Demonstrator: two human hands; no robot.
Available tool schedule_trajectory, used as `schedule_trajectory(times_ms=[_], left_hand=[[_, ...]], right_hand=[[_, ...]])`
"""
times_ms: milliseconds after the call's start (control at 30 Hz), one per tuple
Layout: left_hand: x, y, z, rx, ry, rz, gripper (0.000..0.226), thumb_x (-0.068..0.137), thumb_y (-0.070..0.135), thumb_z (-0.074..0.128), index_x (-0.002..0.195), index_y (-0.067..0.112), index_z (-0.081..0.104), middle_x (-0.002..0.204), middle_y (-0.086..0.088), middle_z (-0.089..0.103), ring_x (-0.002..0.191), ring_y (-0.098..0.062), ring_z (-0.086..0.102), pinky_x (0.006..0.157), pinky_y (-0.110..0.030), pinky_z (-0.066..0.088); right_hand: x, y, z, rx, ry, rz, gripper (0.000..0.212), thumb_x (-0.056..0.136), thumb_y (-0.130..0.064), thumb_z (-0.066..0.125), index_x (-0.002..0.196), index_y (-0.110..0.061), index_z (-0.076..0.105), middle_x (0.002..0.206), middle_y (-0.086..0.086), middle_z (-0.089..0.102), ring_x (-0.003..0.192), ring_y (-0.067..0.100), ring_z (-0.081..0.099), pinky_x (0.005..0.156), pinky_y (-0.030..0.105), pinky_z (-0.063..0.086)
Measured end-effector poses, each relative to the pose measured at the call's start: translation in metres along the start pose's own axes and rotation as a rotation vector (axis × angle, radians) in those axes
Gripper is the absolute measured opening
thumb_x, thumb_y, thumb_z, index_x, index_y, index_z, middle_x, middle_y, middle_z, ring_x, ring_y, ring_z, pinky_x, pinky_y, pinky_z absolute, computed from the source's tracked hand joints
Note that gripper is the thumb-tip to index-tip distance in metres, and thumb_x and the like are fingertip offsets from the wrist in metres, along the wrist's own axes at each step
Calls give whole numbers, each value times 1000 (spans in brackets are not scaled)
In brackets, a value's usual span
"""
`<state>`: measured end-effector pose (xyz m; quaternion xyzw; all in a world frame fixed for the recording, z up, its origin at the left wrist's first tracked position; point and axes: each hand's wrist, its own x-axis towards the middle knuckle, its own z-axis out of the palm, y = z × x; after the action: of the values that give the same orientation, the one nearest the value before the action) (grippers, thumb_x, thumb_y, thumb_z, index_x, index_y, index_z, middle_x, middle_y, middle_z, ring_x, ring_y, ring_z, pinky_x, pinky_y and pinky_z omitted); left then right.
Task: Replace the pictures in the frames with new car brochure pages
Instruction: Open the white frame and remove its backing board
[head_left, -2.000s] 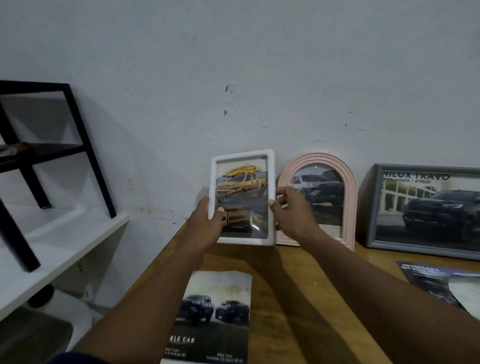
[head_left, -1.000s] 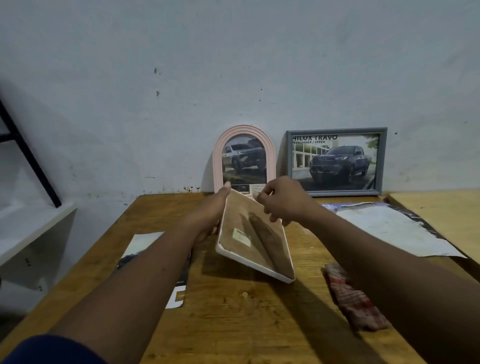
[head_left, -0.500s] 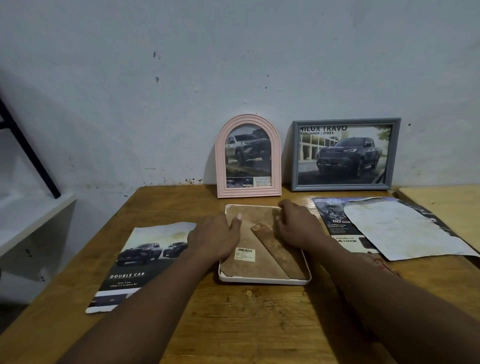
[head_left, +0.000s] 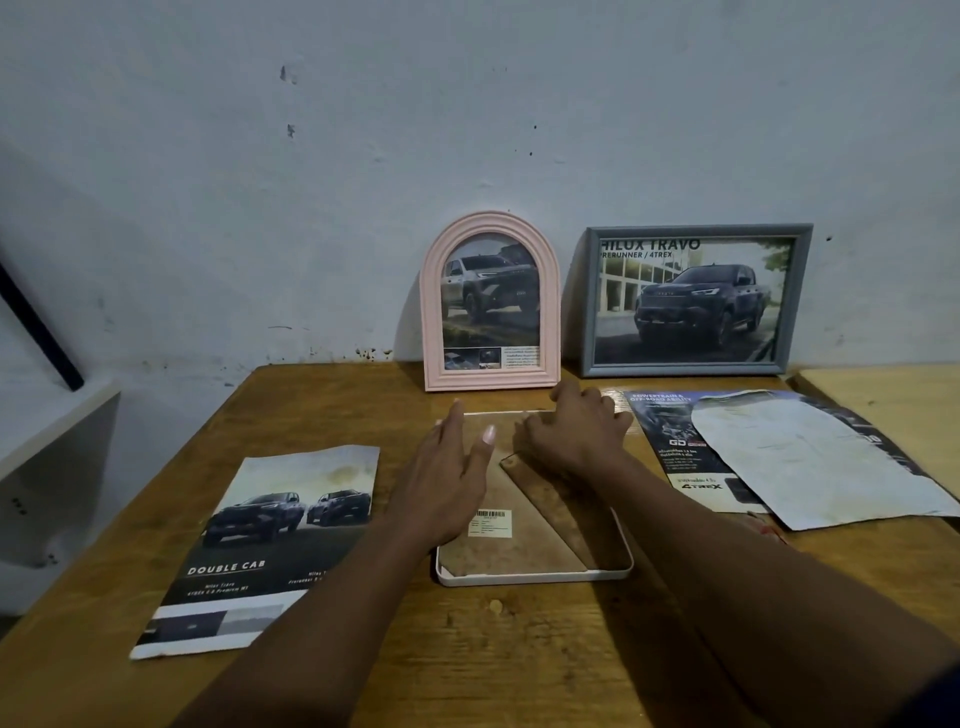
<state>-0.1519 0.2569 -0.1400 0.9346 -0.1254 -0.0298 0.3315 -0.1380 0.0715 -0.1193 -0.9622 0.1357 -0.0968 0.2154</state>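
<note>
Over at the far left, about nine o'clock from the person, a white shelf (head_left: 57, 415) sits beside the wooden table (head_left: 493, 649), with a black bar slanting down onto it. Next along, a brochure page (head_left: 270, 545) printed "DOUBLE CAB" with two dark pickups lies flat on the tabletop at roughly ten o'clock. Just right of it the left hand (head_left: 447, 483) is spread flat, fingers loose and gripping nothing, over the left edge of the white frame (head_left: 535, 574). That frame lies face down at twelve o'clock, close in front of the person, its brown backing board and folded stand (head_left: 550, 514) facing up, a small barcode sticker (head_left: 491, 522) on the board. The right hand (head_left: 576, 431) is curled at the frame's far right corner, fingertips bent down onto the backing; whether it actually pinches anything I cannot tell. Behind, leaning upright on the wall, a pink arched frame (head_left: 491, 301) holds a pickup picture, and right of it, at one o'clock, a grey rectangular frame (head_left: 696, 301) shows a dark truck under "HILUX TRAVO". Below that, around two o'clock, another brochure (head_left: 670, 441) lies flat, partly covered by a pale blank sheet (head_left: 810, 462).
</note>
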Motion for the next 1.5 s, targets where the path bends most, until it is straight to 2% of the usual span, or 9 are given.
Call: schedule_trajectory(times_ms=[333, 500, 700, 800, 900, 1067, 1200, 1433, 1500], left_hand=[[3, -3, 1, -21, 10, 37, 82, 89, 77, 11, 160, 38, -1, 170, 6, 1, 156, -18, 5, 122, -47, 16], [5, -3, 0, -21, 7, 25, 84, 88, 79, 11, 160, 38, -3, 170, 5, 4, 155, -21, 10, 122, -50, 19], [8, -4, -5, 29, 68, 27, 84, 88, 76, 10, 160, 35, -1, 170, 4, 3, 156, -22, 9, 122, -52, 20], [10, -6, -5, 11, 90, 12, 82, 91, 74, 12, 161, 33, 0, 170, 2, 7, 155, -23, 12, 122, -51, 19], [15, -10, -6, -23, 138, -8, 78, 95, 72, 13, 161, 32, 4, 169, 0, 12, 154, -24, 16, 122, -50, 19], [21, -15, -6, -16, 181, 3, 76, 96, 72, 15, 161, 32, 5, 168, 0, 18, 150, -29, 26, 118, -53, 28], [23, -17, -12, 24, 201, 20, 81, 92, 78, 9, 160, 34, 7, 167, -1, 23, 148, -32, 30, 114, -57, 33], [12, -7, -30, -6, 232, 67, 71, 100, 66, 20, 161, 30, 14, 164, -3, 29, 147, -30, 32, 113, -51, 31], [12, -3, -35, -37, 244, 109, 71, 100, 68, 25, 160, 32, 16, 165, 0, 29, 148, -28, 32, 115, -51, 32]], right_hand=[[18, 3, 8, 251, 119, 36, 42, 81, -54, 59, 109, -30, 40, 115, 2, 55, 116, 27, 48, 103, 52, 30], [19, 3, 9, 323, 155, -24, 42, 81, -41, 67, 108, -30, 36, 110, 0, 54, 99, 20, 53, 89, 44, 47], [30, 0, 3, 714, 72, 134, 27, 83, -26, 67, 106, -24, 52, 102, -4, 60, 97, 18, 60, 81, 33, 52], [34, -1, -9, 921, -33, 274, 19, 84, -23, 67, 103, -20, 66, 102, 3, 67, 98, 23, 64, 84, 39, 56], [24, -4, -29, 1101, -211, 268, 22, 89, -20, 64, 110, -16, 69, 108, 11, 71, 98, 29, 68, 86, 42, 57], [-4, 1, -46, 716, -308, 61, 49, 95, -16, 60, 141, -27, 45, 110, 2, 64, 95, 19, 66, 71, 31, 56], [-17, 1, -51, 845, -213, 120, 46, 101, -15, 52, 145, -25, 42, 102, 0, 64, 85, 15, 67, 55, 24, 54], [-27, -10, -70, 860, -122, 26, 42, 101, -10, 48, 141, -23, 47, 113, 3, 63, 95, 20, 66, 75, 35, 61], [-23, 2, -92, 852, -104, 25, 42, 100, -7, 50, 140, -19, 49, 114, 2, 61, 93, 23, 68, 73, 35, 62]])
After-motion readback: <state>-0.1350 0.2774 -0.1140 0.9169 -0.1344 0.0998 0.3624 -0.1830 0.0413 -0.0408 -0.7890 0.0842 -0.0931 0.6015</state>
